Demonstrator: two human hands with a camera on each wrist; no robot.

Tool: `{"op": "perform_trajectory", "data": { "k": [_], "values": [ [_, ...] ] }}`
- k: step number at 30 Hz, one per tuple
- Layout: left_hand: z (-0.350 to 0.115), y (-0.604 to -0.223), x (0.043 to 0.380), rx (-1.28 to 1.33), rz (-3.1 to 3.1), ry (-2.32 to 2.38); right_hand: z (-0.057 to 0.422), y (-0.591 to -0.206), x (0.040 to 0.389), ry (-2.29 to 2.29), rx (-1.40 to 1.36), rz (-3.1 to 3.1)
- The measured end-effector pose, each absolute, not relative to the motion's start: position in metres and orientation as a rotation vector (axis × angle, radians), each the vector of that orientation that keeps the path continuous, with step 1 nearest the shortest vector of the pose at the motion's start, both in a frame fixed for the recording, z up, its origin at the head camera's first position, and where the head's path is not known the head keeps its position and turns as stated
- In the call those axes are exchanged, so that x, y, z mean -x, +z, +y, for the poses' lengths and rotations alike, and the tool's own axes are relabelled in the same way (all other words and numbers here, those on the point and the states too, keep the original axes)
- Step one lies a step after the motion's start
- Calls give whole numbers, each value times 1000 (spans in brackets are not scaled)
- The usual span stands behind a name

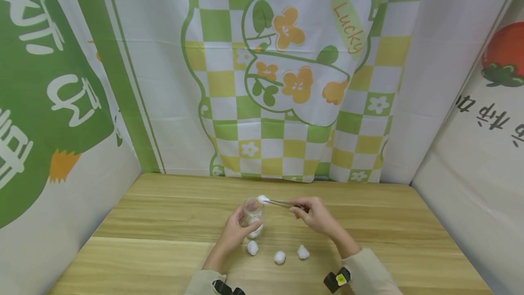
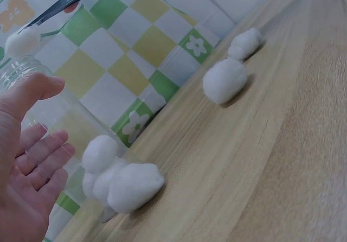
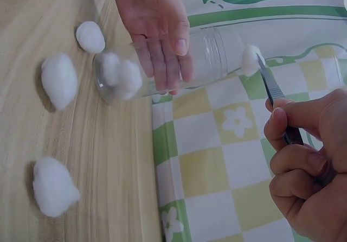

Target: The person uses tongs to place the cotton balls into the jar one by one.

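Observation:
My left hand holds a clear glass jar upright on the table, thumb on one side and fingers round the other. White cotton balls lie at the bottom of the jar. Metal tweezers are pinched in my right hand. Their tips grip a cotton ball, which hangs just above the open mouth of the jar. Loose on the wood nearer me are three more cotton balls: one close to the jar, one in the middle and one to the right.
The wooden table is bordered by printed cloth hangings. A green and yellow checked cloth hangs behind its far edge. Black devices are strapped at both wrists, over beige sleeves.

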State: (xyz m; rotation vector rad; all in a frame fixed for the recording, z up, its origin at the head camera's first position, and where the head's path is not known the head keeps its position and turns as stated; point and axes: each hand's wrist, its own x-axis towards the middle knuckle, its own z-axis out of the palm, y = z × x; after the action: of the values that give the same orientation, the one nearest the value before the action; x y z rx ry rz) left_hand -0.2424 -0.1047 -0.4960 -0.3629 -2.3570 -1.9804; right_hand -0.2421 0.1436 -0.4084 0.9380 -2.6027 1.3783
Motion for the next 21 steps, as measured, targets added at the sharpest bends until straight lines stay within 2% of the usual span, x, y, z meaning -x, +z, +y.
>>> {"op": "perform_trajectory", "data": {
  "k": [21],
  "values": [
    [-105,-495,241,360,-2367,-1972,129,-412,244,1379,-970,-2594]
  ]
}}
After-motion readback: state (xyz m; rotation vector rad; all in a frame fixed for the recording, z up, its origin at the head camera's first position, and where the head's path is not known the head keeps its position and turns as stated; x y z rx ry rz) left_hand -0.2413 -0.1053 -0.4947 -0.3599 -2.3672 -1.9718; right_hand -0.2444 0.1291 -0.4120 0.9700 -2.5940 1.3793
